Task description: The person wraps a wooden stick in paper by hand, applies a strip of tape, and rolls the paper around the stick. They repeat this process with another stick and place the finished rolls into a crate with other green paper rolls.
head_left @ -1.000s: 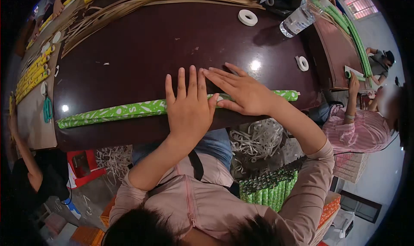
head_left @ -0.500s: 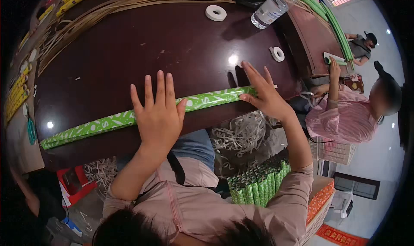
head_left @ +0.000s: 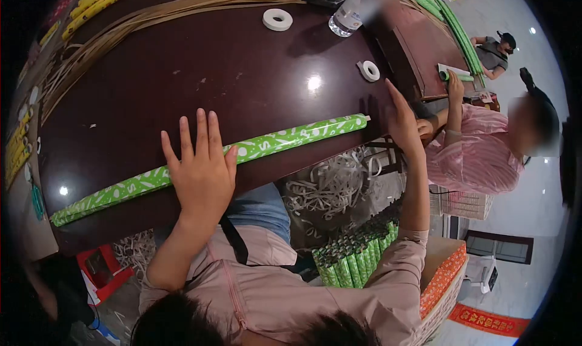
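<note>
A long green roll with white patterns (head_left: 285, 139) lies slantwise along the near part of the dark table (head_left: 242, 73). My left hand (head_left: 203, 176) rests flat across its middle, fingers spread and pointing away from me. Off the roll's right end, my right hand (head_left: 405, 125) is raised near the table's right edge. It is seen edge-on with its fingers extended, and it holds nothing that shows. A roll of white tape (head_left: 368, 71) lies beyond the green roll's right end.
Farther back are another tape roll (head_left: 277, 20), a plastic bottle (head_left: 347, 20) and brown strips (head_left: 176, 13). Below the table are paper shreds (head_left: 327, 185) and a bundle of green rolls (head_left: 357, 261). A co-worker in pink (head_left: 473, 149) sits at the right.
My right hand has come off the green roll and moved right, past its end. My left hand stays on the roll. The whole view has shifted slightly.
</note>
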The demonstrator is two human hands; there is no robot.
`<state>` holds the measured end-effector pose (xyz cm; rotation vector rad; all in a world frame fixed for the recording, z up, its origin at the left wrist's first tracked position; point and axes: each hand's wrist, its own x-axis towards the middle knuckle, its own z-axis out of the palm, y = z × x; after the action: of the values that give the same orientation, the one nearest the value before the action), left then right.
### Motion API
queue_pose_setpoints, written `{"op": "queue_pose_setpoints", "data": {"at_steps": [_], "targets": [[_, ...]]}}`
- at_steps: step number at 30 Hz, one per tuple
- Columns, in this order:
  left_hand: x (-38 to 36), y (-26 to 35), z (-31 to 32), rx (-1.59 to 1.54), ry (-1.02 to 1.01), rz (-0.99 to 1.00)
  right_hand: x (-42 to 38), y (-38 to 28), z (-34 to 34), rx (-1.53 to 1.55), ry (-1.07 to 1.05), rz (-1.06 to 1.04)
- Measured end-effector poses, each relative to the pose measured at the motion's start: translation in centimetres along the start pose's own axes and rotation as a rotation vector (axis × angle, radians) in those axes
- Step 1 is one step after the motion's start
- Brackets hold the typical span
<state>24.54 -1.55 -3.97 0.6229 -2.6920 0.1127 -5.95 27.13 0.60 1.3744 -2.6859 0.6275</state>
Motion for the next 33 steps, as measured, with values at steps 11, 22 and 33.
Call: {"op": "queue_pose_setpoints", "data": {"at_steps": [11,22,33], "targets": [[-0.8,-0.5,-0.3,-0.292,0.098,0.04,3.2,-20.5,9.1,-0.149,-0.284,-0.782],[-4.2,-12.7,-5.3,-0.348,-0.239,0.324,4.4,-19.5,9.6,-0.196,-0.138,-0.942],[-5.6,-13.6,-4.1,-0.269,-0.046,0.375,5.1,-19.0,9.5,-0.084,-0.221,-0.917]]}}
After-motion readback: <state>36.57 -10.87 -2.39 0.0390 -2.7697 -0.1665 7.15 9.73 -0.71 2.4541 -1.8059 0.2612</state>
